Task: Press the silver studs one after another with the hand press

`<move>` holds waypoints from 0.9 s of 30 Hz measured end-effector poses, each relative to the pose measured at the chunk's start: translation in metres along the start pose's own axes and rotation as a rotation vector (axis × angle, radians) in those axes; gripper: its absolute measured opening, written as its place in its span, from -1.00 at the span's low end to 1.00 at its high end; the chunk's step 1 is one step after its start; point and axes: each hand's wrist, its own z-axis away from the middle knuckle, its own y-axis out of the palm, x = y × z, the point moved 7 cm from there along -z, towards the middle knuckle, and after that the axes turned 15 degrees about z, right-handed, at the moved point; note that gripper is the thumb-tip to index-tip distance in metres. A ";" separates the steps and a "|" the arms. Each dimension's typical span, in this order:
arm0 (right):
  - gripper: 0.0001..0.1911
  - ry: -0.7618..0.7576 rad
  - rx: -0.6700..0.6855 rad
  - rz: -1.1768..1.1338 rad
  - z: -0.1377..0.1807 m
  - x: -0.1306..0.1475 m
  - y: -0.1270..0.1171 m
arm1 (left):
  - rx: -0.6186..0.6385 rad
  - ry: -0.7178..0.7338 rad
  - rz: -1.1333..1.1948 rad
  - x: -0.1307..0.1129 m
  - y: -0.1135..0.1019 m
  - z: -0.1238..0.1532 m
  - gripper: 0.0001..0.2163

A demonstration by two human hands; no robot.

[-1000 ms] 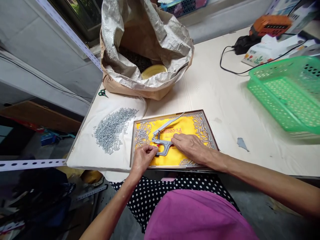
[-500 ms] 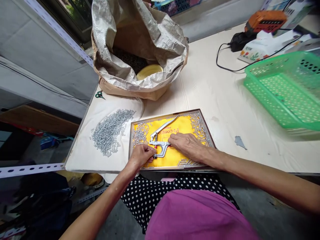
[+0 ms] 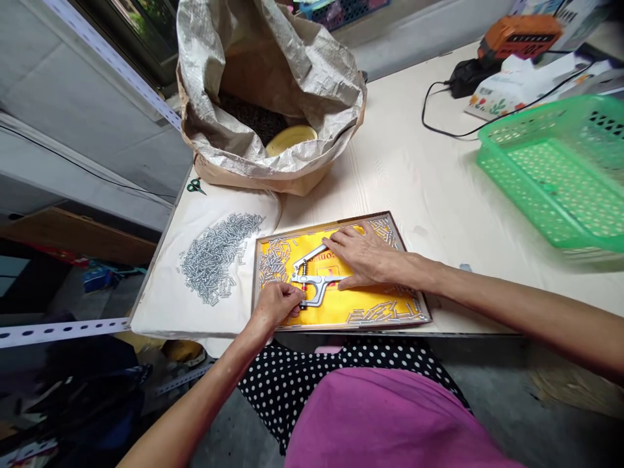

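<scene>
Silver snap-fastener pliers (image 3: 319, 286) lie in a shallow tray (image 3: 254, 279) with a yellow bottom, their lever handle raised at an angle above the frame. My right hand (image 3: 368, 257) spans both handles, fingers over the upper lever and thumb at the lower handle. At the jaws, my left hand (image 3: 279, 302) is closed in a pinch by the red-tipped plunger. What its fingertips hold is hidden. Small metal springs (image 3: 273, 260) lie along the tray's left side, and more springs (image 3: 375, 313) are by its lower right edge.
A heap of small springs (image 3: 214, 257) lies on white cloth to the left, with green-handled scissors (image 3: 195, 186) above it. Behind the tray stands a large open sack (image 3: 263, 172) holding a yellow bowl (image 3: 292, 138). A green basket (image 3: 550, 208) is at the right, near an orange battery (image 3: 519, 38).
My right hand has moved up from the pliers' lower handle and opened its span, so its fingers now rest over the raised lever. My left hand stays at the jaws.
</scene>
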 end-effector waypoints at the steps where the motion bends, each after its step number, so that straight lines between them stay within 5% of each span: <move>1: -0.13 0.014 -0.009 0.002 0.001 0.000 -0.001 | -0.004 -0.004 -0.006 0.001 -0.001 0.000 -0.80; 5: -0.32 0.043 0.006 0.018 0.005 0.005 -0.005 | -0.052 0.093 -0.192 -0.008 0.000 0.010 -0.79; 8: -0.48 0.044 0.034 -0.019 0.008 0.010 -0.006 | -0.152 0.502 -0.491 -0.040 0.013 0.027 -0.88; 10: -0.57 0.034 0.021 -0.052 0.010 0.013 -0.007 | -0.129 0.755 -0.637 -0.059 0.033 0.035 -0.68; 12: -0.57 0.019 0.001 -0.076 0.013 0.015 -0.008 | -0.003 0.860 -0.742 -0.069 0.054 0.032 -0.50; 17: -0.42 0.082 0.036 -0.040 0.018 0.009 -0.003 | 0.246 0.800 -0.911 -0.081 0.073 0.011 -0.45; 21: -0.88 0.054 0.067 -0.033 0.018 0.017 0.001 | 0.225 0.786 -0.934 -0.081 0.074 0.009 -0.74; 27: -0.87 0.064 0.196 -0.015 0.016 0.021 0.000 | 0.138 0.864 -0.877 -0.067 0.076 0.014 -0.87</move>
